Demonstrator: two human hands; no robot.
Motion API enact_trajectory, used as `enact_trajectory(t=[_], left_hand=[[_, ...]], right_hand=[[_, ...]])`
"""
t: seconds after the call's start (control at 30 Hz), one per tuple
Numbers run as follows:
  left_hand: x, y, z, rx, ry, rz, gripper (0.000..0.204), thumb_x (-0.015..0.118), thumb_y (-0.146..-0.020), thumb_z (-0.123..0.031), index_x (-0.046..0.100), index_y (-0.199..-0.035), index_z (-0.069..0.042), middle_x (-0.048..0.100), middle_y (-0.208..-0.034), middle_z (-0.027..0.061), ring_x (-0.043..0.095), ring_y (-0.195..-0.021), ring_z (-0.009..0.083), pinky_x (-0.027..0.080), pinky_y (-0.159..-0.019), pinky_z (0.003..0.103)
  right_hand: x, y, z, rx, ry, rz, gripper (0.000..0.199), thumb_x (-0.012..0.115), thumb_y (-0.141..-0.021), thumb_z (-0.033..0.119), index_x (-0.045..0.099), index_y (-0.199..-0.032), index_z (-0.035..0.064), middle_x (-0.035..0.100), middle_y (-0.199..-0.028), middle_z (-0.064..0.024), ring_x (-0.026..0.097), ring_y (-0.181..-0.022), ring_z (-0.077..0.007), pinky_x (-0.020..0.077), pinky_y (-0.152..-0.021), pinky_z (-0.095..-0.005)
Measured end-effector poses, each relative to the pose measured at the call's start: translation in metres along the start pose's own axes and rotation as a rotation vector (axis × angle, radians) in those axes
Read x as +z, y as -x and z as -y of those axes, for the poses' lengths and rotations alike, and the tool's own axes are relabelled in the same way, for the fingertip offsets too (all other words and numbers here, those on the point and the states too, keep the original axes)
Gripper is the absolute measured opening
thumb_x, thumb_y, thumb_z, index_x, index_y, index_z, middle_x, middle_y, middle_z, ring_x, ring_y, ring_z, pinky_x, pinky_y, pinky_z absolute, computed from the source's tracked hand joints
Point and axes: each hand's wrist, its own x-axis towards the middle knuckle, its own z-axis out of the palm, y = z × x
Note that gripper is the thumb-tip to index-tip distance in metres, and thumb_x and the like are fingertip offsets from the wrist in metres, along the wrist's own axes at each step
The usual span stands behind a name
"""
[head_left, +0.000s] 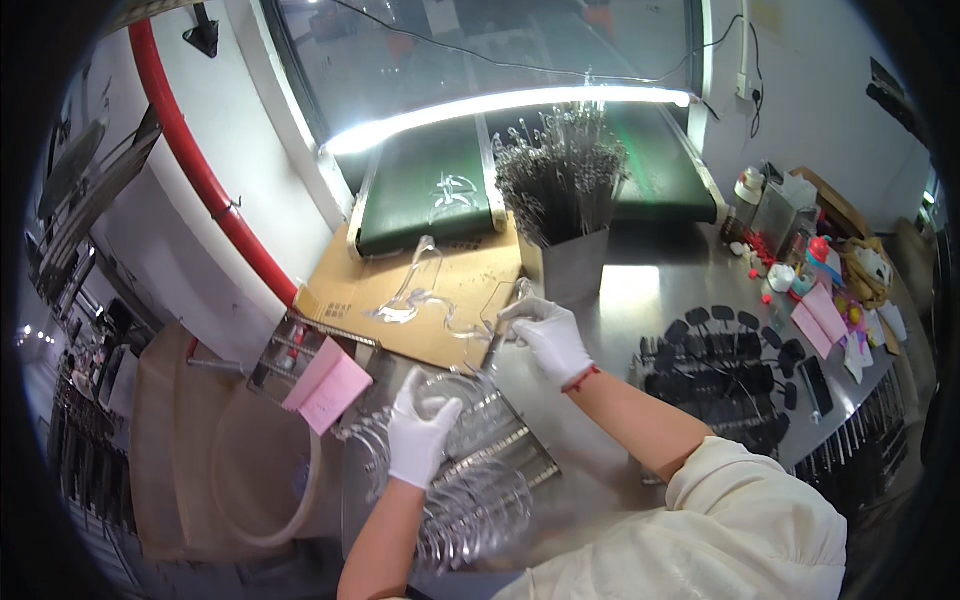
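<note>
My right hand [548,340], in a white glove, pinches a thin wire piece [493,296] above the near edge of a cardboard sheet; its exact form is too fine to tell. My left hand [420,435], also gloved, hovers over or touches a metal rack [510,440] with rows of clear curved plastic parts [475,510]. The left thumb and fingers are apart, and I cannot make out anything between them. On the cardboard [450,345] lie more clear curved pieces [405,300], some reaching toward my right hand.
A metal bin [570,268] packed with thin wire rods stands ahead, before two green conveyor belts [415,190] and a bright tube lamp [510,108]. Black parts on a rack [715,375] sit to the right, bottles and pink paper [820,318] beyond. Left is a pink slip [332,385].
</note>
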Motion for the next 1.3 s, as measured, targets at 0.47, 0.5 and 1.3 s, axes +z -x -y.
enact_trajectory(t=[0.47,0.5,1.3], left_hand=[[0.006,0.147,-0.059,0.455,-0.449,0.108,0.021,0.074,-0.092,-0.009,0.076,-0.111,-0.002,0.078,-0.095,0.0090,0.074,-0.087,0.0216,0.057,-0.076,0.031],[0.007,0.156,-0.063,0.333,-0.389,0.142,0.021,0.074,-0.093,-0.010,0.075,-0.112,-0.002,0.077,-0.093,0.0089,0.073,-0.081,0.0196,0.057,-0.072,0.029],[-0.047,0.153,-0.038,-0.155,0.510,0.167,0.020,0.071,-0.098,-0.014,0.071,-0.102,0.006,0.072,-0.086,0.0135,0.066,-0.072,0.0183,0.053,-0.067,0.030]], right_hand=[[-0.061,0.203,0.077,0.572,-0.383,0.529,0.019,0.062,-0.103,0.014,0.067,-0.120,0.0069,0.075,-0.095,-0.0070,0.071,-0.080,-0.0177,0.0565,-0.070,-0.0289],[-0.066,0.209,0.073,0.536,-0.199,0.642,0.020,0.062,-0.104,0.015,0.068,-0.121,0.0066,0.075,-0.093,-0.0063,0.072,-0.079,-0.0187,0.0567,-0.068,-0.0295],[-0.018,0.128,-0.066,0.151,1.309,0.861,0.060,0.040,-0.104,0.047,0.078,-0.094,0.0014,0.077,-0.093,-0.0171,0.073,-0.097,-0.0376,0.0544,-0.091,-0.0461]])
